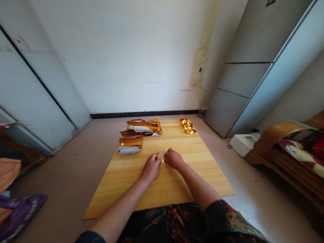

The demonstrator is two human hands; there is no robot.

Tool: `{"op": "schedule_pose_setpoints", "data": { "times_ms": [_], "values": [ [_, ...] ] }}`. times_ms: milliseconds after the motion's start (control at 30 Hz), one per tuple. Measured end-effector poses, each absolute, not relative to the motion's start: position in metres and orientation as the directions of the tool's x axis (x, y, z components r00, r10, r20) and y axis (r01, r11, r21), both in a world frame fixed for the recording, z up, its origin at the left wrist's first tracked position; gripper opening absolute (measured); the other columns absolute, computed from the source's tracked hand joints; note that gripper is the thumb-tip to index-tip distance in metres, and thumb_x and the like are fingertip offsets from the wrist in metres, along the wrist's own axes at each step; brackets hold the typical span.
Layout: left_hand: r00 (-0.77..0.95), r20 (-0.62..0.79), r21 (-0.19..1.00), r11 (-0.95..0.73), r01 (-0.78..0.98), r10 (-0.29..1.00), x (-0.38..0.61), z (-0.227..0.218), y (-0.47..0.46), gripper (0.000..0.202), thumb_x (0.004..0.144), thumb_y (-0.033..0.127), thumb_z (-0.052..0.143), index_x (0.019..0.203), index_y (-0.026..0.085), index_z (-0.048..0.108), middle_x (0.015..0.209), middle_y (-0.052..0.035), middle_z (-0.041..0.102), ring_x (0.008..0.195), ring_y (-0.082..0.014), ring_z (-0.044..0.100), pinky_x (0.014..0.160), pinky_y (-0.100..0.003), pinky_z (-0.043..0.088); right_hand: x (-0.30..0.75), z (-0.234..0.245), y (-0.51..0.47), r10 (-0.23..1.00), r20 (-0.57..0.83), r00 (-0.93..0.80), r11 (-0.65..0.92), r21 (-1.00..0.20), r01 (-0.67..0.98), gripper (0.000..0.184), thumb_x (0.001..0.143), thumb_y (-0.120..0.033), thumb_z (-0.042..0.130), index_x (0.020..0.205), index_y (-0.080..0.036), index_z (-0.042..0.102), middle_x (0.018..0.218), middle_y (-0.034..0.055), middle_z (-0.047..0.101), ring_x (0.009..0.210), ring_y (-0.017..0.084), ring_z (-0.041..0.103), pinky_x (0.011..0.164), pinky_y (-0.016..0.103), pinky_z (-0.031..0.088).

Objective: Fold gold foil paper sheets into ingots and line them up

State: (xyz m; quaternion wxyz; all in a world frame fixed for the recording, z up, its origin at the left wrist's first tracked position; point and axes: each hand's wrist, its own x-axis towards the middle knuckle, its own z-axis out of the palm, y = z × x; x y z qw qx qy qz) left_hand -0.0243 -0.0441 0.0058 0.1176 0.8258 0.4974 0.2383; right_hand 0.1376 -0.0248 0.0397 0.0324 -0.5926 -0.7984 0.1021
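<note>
Over the middle of the wooden board, my left hand (152, 165) and my right hand (174, 159) meet at a small piece of gold foil paper (161, 156). Its upper part shows pale grey and its lower part shiny gold. The fingers of both hands are closed on its two sides, and they hide its edges. Beyond my left hand lie stacks of flat gold-and-white paper pieces (130, 144), with another group of gold pieces (144, 126) behind. At the far right of the board sit several folded or crumpled shiny gold pieces (187, 127).
The wooden board (121, 184) reaches from my lap toward the wall. A grey refrigerator (235, 77) stands at the back right, near a white box (243, 144) and a wooden bench (283, 162). A purple bag (22, 211) lies at the lower left.
</note>
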Motion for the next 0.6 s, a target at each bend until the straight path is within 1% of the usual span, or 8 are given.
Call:
{"op": "schedule_pose_setpoints", "data": {
  "times_ms": [100,200,300,467,600],
  "values": [
    [0.390,0.287,0.310,-0.470,0.827,0.875,-0.022,0.011,-0.050,0.024,0.080,0.007,0.045,0.085,0.018,0.066,0.093,-0.0077,0.060,0.094,-0.0200,0.054,0.086,-0.032,0.044,0.138,0.039,-0.028,0.945,-0.057,-0.321,0.305,-0.185,0.934,0.025,0.089,-0.030,0.048,0.098,-0.019,0.069,0.106,0.0083,0.059,0.090,0.017,0.060,0.073,0.024,0.045],
    [0.394,0.299,0.232,-0.466,0.854,0.869,-0.021,0.016,-0.054,0.016,0.082,0.015,0.051,0.085,0.019,0.066,0.089,-0.0075,0.063,0.093,-0.0231,0.053,0.083,-0.035,0.043,0.139,0.039,-0.031,0.939,-0.030,-0.342,0.331,-0.188,0.925,0.024,0.089,-0.026,0.047,0.096,-0.018,0.069,0.105,0.0089,0.060,0.095,0.018,0.058,0.076,0.024,0.044],
    [0.395,0.289,0.210,-0.460,0.862,0.872,-0.022,0.018,-0.055,0.011,0.082,0.022,0.055,0.084,0.019,0.066,0.091,-0.0078,0.064,0.092,-0.0233,0.054,0.082,-0.035,0.043,0.141,0.037,-0.035,0.933,-0.012,-0.361,0.352,-0.191,0.916,0.023,0.088,-0.023,0.048,0.093,-0.018,0.070,0.103,0.0092,0.060,0.098,0.019,0.054,0.079,0.025,0.043],
    [0.388,0.289,0.211,-0.453,0.866,0.875,-0.021,0.014,-0.055,0.012,0.084,0.022,0.053,0.084,0.019,0.065,0.090,-0.0071,0.065,0.090,-0.0216,0.054,0.082,-0.033,0.042,0.147,0.035,-0.043,0.907,0.010,-0.421,0.413,-0.210,0.886,0.024,0.089,-0.024,0.047,0.096,-0.022,0.070,0.104,0.0070,0.062,0.098,0.019,0.052,0.079,0.027,0.041],
    [0.357,0.301,0.174,-0.418,0.892,0.885,-0.019,0.014,-0.057,0.014,0.086,0.022,0.050,0.086,0.020,0.063,0.091,-0.0064,0.065,0.089,-0.0217,0.054,0.078,-0.033,0.042,0.150,0.035,-0.049,0.902,0.031,-0.430,0.426,-0.224,0.877,0.025,0.089,-0.023,0.046,0.097,-0.025,0.070,0.107,0.0052,0.062,0.099,0.020,0.051,0.077,0.028,0.040]
  ]
}}
